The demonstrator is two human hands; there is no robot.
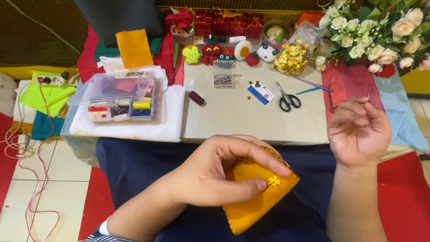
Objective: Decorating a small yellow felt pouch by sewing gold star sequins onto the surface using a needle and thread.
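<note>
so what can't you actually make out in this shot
Head view only:
- Orange felt piece: its middle is hidden under the left hand.
- Right hand: a needle between the fingertips is too thin to confirm.
- Flowers: cut off by the top and right edges.

Your widest open room is the near middle of the table, between the cloth-padded plastic box on the left and your raised right hand. Farther in, the thread spool, pin case, card and scissors stand in the way, with felt toys crowding the far edge.
</note>
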